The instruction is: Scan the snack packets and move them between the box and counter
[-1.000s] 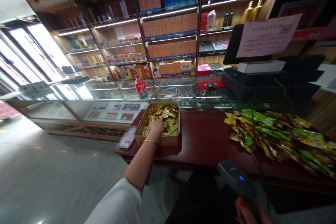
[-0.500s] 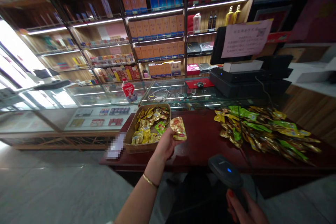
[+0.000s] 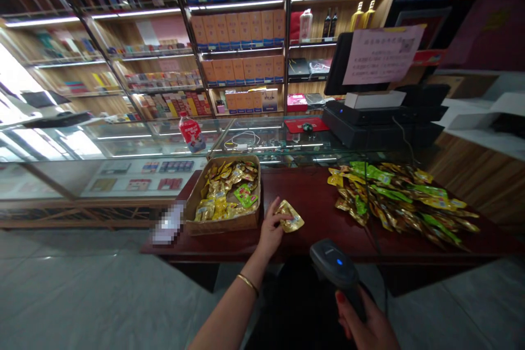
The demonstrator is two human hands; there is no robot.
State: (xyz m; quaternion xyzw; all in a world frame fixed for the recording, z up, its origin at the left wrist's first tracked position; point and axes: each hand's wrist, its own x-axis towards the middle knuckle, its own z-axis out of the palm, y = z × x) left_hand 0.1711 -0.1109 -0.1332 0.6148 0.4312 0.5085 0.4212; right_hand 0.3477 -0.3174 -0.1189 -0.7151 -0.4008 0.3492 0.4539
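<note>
My left hand (image 3: pixel 271 231), a gold bangle at its wrist, is closed on the edge of a small gold snack packet (image 3: pixel 292 220) just above the dark red table. Left of it, an open cardboard box (image 3: pixel 227 224) holds many gold and yellow packets and a green one (image 3: pixel 245 196). In my right hand (image 3: pixel 365 321) is a black barcode scanner (image 3: pixel 333 263) with a blue light, its head pointing up and left near the table's front edge. A large spread-out pile of gold and green snack packets (image 3: pixel 402 199) lies on the table's right side.
Behind the table (image 3: pixel 303 188) runs a glass display counter (image 3: pixel 266 142) with a red bottle-shaped packet (image 3: pixel 191 134) on it. A monitor (image 3: pixel 338 65) with a paper notice stands at the back right. A cable crosses the right pile. Shelves of boxes line the wall.
My left hand has lowered the packet towards the table and tilted it, its fingers changing position. My right hand has moved the scanner left and slightly up. The whole view has shifted a little.
</note>
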